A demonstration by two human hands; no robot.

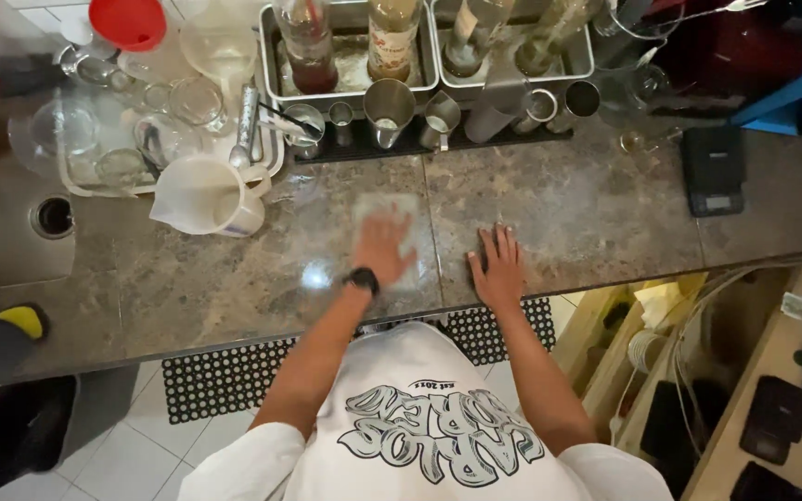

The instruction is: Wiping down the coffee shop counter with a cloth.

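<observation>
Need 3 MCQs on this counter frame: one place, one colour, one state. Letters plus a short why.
1. Where is the white jug?
A. beside the drying tray
B. in the sink
C. on the floor mat

2. What colour is the funnel at top left?
A. blue
B. red
C. green

3. How is the right hand?
A. gripping a bottle
B. lifted off the counter
C. flat on the stone counter

Key:
A, it sits against the tray's front edge.
B, its bowl is plainly red.
C, fingers spread, palm down; the left hand presses a cloth.
</observation>
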